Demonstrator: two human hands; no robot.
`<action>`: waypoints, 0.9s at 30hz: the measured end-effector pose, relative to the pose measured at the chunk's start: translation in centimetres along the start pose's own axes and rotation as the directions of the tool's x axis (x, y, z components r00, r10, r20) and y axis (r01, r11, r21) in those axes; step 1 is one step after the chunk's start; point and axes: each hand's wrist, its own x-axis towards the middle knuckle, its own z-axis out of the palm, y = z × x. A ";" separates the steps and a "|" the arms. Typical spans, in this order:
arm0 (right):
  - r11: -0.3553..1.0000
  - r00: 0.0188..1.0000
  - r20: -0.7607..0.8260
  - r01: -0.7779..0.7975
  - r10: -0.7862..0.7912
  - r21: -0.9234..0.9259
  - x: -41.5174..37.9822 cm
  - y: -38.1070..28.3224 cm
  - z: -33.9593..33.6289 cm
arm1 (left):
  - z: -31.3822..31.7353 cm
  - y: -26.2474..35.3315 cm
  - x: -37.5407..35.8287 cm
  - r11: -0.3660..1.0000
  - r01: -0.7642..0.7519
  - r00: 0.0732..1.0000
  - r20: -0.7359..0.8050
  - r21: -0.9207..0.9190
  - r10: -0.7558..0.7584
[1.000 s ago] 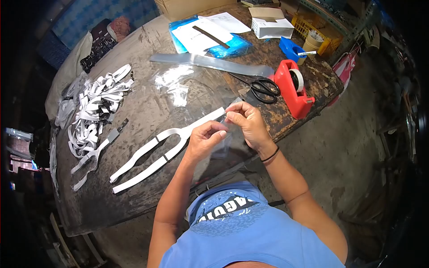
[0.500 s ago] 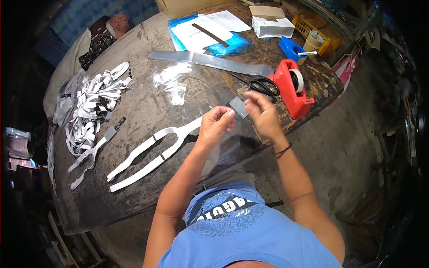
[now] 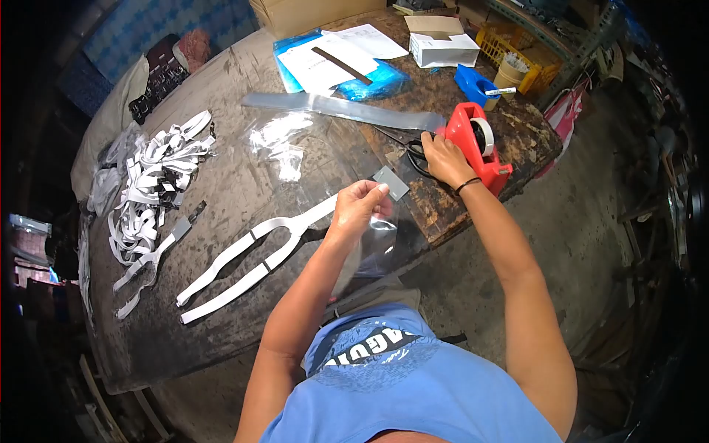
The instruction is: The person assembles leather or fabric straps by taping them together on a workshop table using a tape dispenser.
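Observation:
My left hand [image 3: 360, 207] is pinched on the end of a white strap [image 3: 275, 228], beside a grey card [image 3: 391, 183]. The strap forks into two arms with dark bands and lies across the table. My right hand [image 3: 445, 160] rests over the black scissors [image 3: 417, 158], just left of the red tape dispenser [image 3: 464, 134]; its fingers are bent around the handles, partly hiding them. Near the forearms, clear plastic [image 3: 380, 240] lies at the table's front edge.
A heap of white straps [image 3: 151, 173] lies at the left, with a single carded strap [image 3: 164, 242] beside it. Across the back are a grey strip [image 3: 343, 108], papers [image 3: 325, 63], a white box [image 3: 443, 52], a blue holder [image 3: 473, 84] and a yellow basket [image 3: 535, 70].
My right hand has moved from beside the grey card, up and right onto the scissors. My left hand stays at the strap's end, and the card is now more fully visible.

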 end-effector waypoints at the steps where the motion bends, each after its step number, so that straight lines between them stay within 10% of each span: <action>1: 1.000 0.999 0.038 -0.028 0.027 0.011 -0.2 -0.4 -0.8 | 0.0 -0.1 -0.1 1.000 0.001 1.000 0.002 0.003 -0.001; 6: 0.916 0.991 0.025 -0.134 0.135 0.378 -3.4 0.0 -2.4 | -0.3 -0.1 0.0 1.000 0.011 1.000 0.011 -0.002 -0.011; 8: 0.560 0.906 0.372 -0.419 0.203 0.715 -5.1 0.4 -3.6 | 0.0 -0.2 0.4 0.999 0.035 0.999 0.012 -0.012 -0.035; 9: 0.560 0.903 0.374 -0.425 0.211 0.711 -6.4 -0.1 -4.2 | 0.1 -0.3 0.5 0.999 0.038 0.999 0.020 -0.014 -0.038; 13: -0.223 0.932 0.319 -0.278 0.173 0.934 -11.0 -2.2 -4.5 | 0.9 -0.4 1.1 0.998 0.053 0.997 0.057 0.018 -0.054; 19: -0.253 0.933 0.317 -0.270 0.169 0.929 -14.5 -5.1 -4.8 | 2.2 0.4 1.3 0.995 0.049 0.994 0.089 0.090 -0.057; 27: 0.025 0.958 0.244 -0.250 0.152 0.968 -16.6 -5.7 -4.6 | 3.1 1.1 1.7 0.998 0.047 0.992 0.117 0.033 -0.051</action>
